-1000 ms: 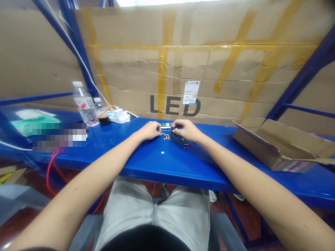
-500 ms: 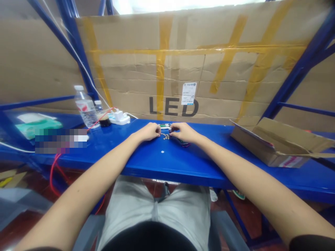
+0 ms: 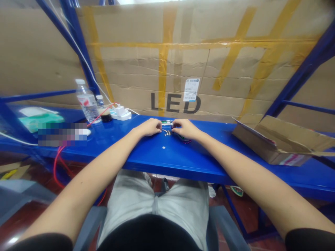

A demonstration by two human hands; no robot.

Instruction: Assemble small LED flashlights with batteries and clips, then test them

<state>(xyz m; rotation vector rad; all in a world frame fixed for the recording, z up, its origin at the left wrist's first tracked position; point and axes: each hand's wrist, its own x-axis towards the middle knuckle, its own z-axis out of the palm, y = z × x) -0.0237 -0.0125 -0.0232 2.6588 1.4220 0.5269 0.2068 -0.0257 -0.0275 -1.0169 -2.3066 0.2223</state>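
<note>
Both my hands rest far out on a blue metal shelf [image 3: 172, 158]. My left hand [image 3: 149, 127] is curled, its fingertips pinched over a cluster of several small shiny metal pieces [image 3: 166, 132]. My right hand [image 3: 185, 128] is also curled, fingertips close to the left hand's. A small green cylinder [image 3: 166, 122] lies just behind the fingers. A dark green clip and a purple clip [image 3: 186, 140] peek out under my right hand. One lone small silver piece [image 3: 163, 147] lies nearer to me. What each pinch holds is too small to make out.
A clear water bottle [image 3: 87, 102], a small dark bottle [image 3: 103, 112] and a white power strip [image 3: 120, 113] with a red cable stand at the left. An open cardboard box [image 3: 282, 143] sits at the right. A taped cardboard wall marked LED [image 3: 175, 103] closes the back.
My hands stay together over the small pieces; the right hand has slid slightly left and covers more of the clips. The view has shifted a little.
</note>
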